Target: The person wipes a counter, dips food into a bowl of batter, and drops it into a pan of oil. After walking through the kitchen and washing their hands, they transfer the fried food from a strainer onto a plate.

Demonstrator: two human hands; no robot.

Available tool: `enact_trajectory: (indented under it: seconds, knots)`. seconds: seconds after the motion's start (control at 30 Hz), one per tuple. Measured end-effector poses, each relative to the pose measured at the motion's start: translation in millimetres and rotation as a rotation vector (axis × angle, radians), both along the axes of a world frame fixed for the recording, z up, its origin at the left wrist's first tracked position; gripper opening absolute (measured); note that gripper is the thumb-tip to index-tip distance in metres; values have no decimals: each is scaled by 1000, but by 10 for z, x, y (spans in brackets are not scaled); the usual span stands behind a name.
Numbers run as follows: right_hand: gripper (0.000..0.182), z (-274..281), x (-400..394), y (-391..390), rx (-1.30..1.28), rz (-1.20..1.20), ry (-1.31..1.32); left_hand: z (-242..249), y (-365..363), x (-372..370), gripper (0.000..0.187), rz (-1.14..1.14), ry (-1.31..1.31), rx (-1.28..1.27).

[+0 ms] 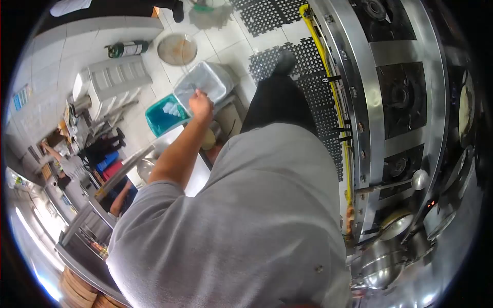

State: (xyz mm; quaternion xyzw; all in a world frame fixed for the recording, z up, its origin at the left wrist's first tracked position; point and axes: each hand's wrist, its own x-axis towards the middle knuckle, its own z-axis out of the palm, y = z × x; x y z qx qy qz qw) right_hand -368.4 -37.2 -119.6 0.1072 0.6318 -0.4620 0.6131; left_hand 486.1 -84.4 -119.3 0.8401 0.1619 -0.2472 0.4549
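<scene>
My left hand reaches forward at the end of a bare forearm, over the near edge of a translucent plastic tub. Its fingers are curled closed. A small, thin greyish shape shows at the fingertips, too blurred to name. Right beside the tub is a teal bin with some whitish, crumpled material inside. My right hand is not in view; a grey shirt fills the lower middle.
Along the right runs a steel stove with black burners, a yellow pipe, a ladle and pans. Perforated black mats cover the floor beside it. A round basin lies ahead; another person is at left.
</scene>
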Motion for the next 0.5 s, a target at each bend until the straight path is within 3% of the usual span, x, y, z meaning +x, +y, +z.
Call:
enact_trajectory:
  seconds: [0.03, 0.13, 0.23, 0.27, 0.3, 0.33, 0.37, 0.4, 0.47, 0.5]
  knots:
    - [13, 43, -29, -75, 20, -13, 25, -213, 132, -61, 33, 72, 2, 171]
    - [12, 240, -102, -256, 67, -49, 95, -2173, 1442, 181, 22, -527, -178, 627]
    - [12, 435, -367, -338, 88, -75, 169, -1552, 584, -38, 26, 228, 263, 539]
    - [11, 549, -499, -387, 136, 106, 162, -2522, 1088, 129, 32, -520, 232, 866]
    - [10, 611, -644, -400, 184, 283, 152, -2676, 1007, 122, 32, -535, 237, 855]
    - [8, 676, -713, -329, 236, 454, 146, -2758, 894, 59, 31, -762, 215, 948]
    - [8, 774, -722, -350, 236, 452, 176, -2763, 791, -142, 31, -984, 202, 1029]
    - [9, 875, -703, -405, 146, 527, 255, -2190, 504, -200, 30, -1151, 193, 957]
    - [10, 1053, -404, -467, 62, 613, 326, -2527, 837, -43, 30, -1182, 253, 936]
    - [10, 1152, -205, -536, 162, 475, 316, -2602, 1011, 46, 30, -1205, 286, 926]
